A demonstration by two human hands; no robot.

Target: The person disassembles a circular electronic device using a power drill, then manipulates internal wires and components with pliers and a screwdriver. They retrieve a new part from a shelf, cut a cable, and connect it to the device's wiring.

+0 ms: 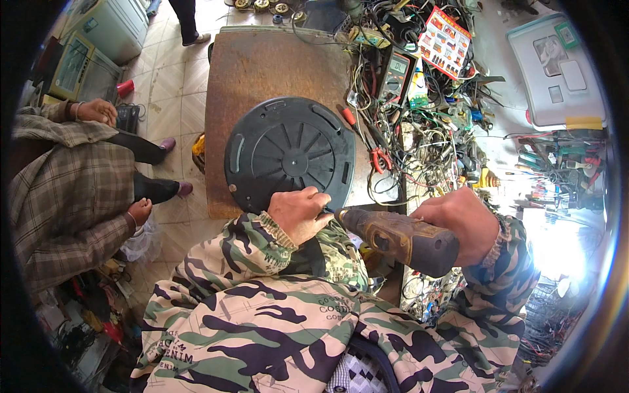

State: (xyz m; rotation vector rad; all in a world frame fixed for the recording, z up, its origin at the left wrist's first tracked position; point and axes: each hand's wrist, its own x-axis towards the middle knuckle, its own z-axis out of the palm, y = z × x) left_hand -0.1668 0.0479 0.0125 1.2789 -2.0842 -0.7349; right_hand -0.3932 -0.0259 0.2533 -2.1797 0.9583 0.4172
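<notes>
A round black plastic disc [288, 137] with slots and radial ribs lies on a worn wooden bench top [242, 62]. My left hand [298, 213] is closed at the disc's near right edge; what exactly its fingers grip there is partly hidden. My right hand [458, 216] is wrapped round a dusty, worn power drill [406, 239], held sideways with its nose pointing left, right beside my left fingers. The drill's tip meets a small dark part by those fingers, too small to make out.
Tangled wires, red-handled pliers [379, 159], a multimeter [396, 75] and a white case [550, 72] crowd the right. Another person [78, 183] in a checked coat stands close at left; someone's legs [187, 19] show behind. An appliance [98, 29] stands top left.
</notes>
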